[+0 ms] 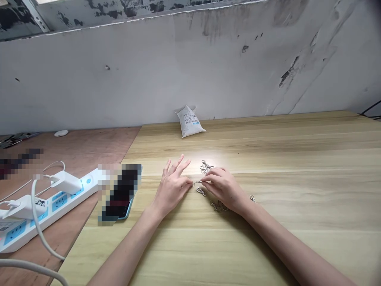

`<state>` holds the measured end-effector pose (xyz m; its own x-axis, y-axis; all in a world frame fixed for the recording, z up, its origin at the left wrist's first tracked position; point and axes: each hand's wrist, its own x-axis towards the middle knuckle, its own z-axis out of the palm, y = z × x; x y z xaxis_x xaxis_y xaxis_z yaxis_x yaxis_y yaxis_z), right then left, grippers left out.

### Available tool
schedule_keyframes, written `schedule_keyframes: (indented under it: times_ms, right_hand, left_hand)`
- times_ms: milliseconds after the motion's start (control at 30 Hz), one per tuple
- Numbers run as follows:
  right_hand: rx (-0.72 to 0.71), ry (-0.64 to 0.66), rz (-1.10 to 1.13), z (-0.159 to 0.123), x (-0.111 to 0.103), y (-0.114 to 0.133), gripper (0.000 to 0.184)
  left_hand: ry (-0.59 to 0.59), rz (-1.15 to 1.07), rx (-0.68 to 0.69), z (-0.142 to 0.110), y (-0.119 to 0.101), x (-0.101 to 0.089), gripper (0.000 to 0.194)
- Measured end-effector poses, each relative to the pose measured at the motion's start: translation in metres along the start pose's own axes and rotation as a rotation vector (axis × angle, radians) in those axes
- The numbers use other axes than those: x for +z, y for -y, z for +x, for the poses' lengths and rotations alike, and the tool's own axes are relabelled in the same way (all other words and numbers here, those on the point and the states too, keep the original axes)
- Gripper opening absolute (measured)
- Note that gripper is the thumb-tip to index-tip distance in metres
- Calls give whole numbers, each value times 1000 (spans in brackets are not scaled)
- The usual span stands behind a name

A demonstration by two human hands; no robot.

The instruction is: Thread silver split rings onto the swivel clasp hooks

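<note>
The person at the table (268,222) has both bare forearms stretched forward, and the hands meet near the middle of its wood-grain top. The right hand (223,188) has its grip closed, with thumb and fingers pinching a thin silver metal piece (197,182) that pokes out to the left. The left hand (172,188) sits just beside it, its upper fingers fanned apart while its lower fingers reach in to the far end of that piece. Whether that grip clamps the piece, I cannot tell from here.

Metal swivel clasps lie around the hands: a tangled heap (206,167) just past the right hand's knuckles, a single clasp (201,191) beneath its fingers, a cluster (218,205) near its wrist, and one more clasp (253,198) off to the right.

A white sachet (190,122) leans against the stained wall (149,67). A blurred phone in a blue case (127,211) lies at the table's left edge, near a white power strip (59,202) with white chargers (67,182) plugged in, which rests on a plywood board (74,151).
</note>
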<state>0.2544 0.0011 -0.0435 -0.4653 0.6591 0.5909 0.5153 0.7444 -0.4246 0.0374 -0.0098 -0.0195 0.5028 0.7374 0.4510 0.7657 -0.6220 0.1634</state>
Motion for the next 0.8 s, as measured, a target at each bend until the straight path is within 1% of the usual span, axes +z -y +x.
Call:
schedule_keyframes:
  times_ms: [233,500,800]
  right_hand:
    - [23,44,-105,2,-5,8,10]
    - [-27,38,-200,3,-4,12,16]
    - [-16,20,-225,4,-5,12,18]
  left_hand:
    - [36,6,2,0,-2,-3,23]
    - [42,17,-4,2,-4,-4,23]
    - [53,10,-29,-1,-3,-3,22]
